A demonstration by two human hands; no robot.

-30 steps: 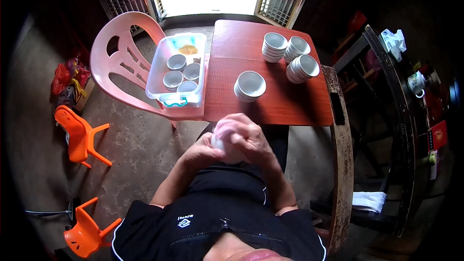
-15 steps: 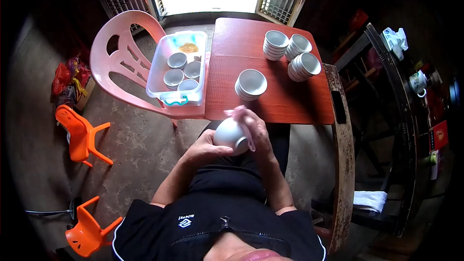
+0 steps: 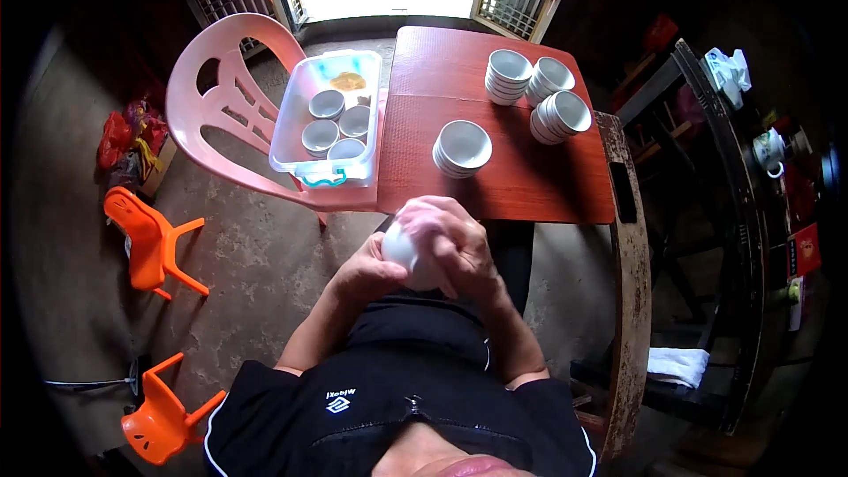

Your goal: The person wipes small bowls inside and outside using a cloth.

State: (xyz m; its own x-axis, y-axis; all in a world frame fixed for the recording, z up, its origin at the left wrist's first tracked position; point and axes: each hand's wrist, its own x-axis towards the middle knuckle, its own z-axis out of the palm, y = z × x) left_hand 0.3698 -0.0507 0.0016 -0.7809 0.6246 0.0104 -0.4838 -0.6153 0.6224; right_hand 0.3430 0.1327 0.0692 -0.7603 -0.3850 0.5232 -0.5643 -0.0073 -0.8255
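Note:
My left hand is closed around the side of a white bowl, held tilted in front of my body near the table edge. My right hand lies over the bowl with curled fingers, pressing a thin pink cloth against its outside. The cloth is blurred and mostly covered by the fingers. Just beyond my hands, a stack of white bowls stands on the red table.
Three more bowl stacks stand at the table's far right. A clear plastic box with several bowls sits on a pink chair. A wooden bench runs along the right, and small orange chairs stand left.
My right hand has moved left and over the bowl with the cloth, covering the bowl's foot. My left hand keeps its hold. The stacks have not moved.

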